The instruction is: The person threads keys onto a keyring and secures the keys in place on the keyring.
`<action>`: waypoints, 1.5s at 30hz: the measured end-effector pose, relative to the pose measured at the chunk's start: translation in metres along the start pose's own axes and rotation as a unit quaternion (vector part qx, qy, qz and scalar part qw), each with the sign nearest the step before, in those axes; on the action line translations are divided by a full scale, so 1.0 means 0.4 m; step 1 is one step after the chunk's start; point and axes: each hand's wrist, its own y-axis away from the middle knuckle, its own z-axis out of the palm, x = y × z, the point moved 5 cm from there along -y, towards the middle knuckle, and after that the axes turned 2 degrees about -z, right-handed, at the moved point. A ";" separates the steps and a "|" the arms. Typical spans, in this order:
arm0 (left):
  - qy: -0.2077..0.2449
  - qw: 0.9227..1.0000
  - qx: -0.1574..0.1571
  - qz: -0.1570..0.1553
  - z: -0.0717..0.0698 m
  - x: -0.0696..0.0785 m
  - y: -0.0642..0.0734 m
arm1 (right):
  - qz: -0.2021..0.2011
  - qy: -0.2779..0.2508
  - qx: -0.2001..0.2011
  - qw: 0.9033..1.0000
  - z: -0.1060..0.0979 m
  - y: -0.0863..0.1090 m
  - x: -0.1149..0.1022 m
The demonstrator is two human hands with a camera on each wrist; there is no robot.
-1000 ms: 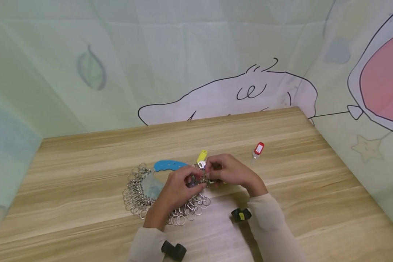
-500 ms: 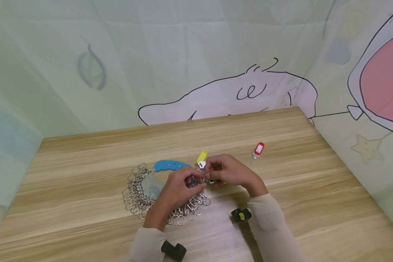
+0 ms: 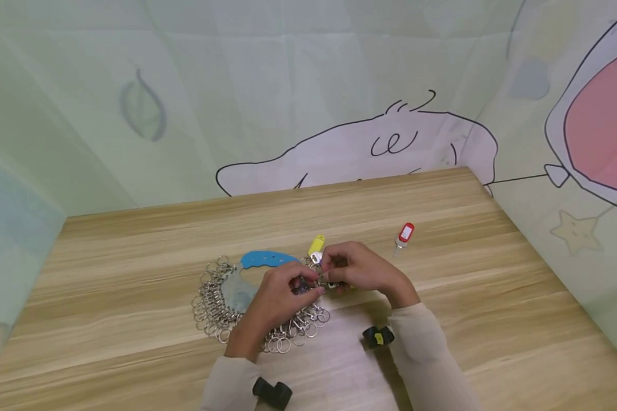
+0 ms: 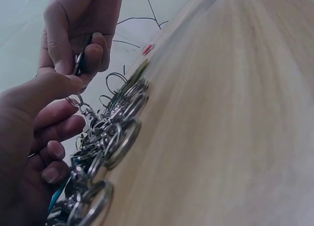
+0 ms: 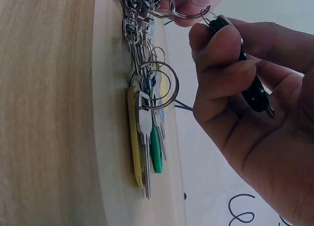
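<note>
A key holder with a blue handle [image 3: 267,258] and a clear plate [image 3: 235,291] lies on the table, fringed with several metal clips and split rings. Over its right side, my left hand [image 3: 277,294] pinches a split ring [image 5: 189,16] between thumb and fingers. My right hand [image 3: 362,268], just beside it, grips a black key tag [image 5: 252,91] with a metal tip showing below. The tag's small loop meets the split ring; whether it is threaded on, I cannot tell. A yellow tag [image 5: 133,138], a green tag [image 5: 156,147] and keys hang from rings nearby.
A red key tag [image 3: 406,231] with a key lies apart on the wooden table [image 3: 149,240], toward the back right. Another yellow tag [image 3: 316,244] lies just beyond the hands. Printed cloth walls [image 3: 185,114] enclose the back and sides. Black wrist cameras [image 3: 272,393] sit at both cuffs.
</note>
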 end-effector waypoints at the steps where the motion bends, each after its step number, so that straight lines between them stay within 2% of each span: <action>1: 0.000 1.000 0.000 -0.001 0.000 0.001 0.000 | -0.001 0.001 0.000 1.000 0.000 0.000 0.000; 12: -0.002 1.000 0.001 0.010 0.001 0.004 -0.003 | -0.003 0.005 -0.002 1.000 -0.003 0.001 -0.003; 22: 0.000 1.000 0.002 0.010 0.001 0.003 -0.001 | -0.002 0.004 -0.004 1.000 -0.002 0.003 -0.004; 32: -0.001 1.000 0.000 -0.003 -0.001 0.005 0.001 | -0.008 0.006 -0.006 1.000 0.000 0.002 -0.002; 45: -0.005 1.000 0.005 0.005 0.002 0.003 0.001 | -0.014 0.010 -0.013 1.000 0.001 0.002 -0.006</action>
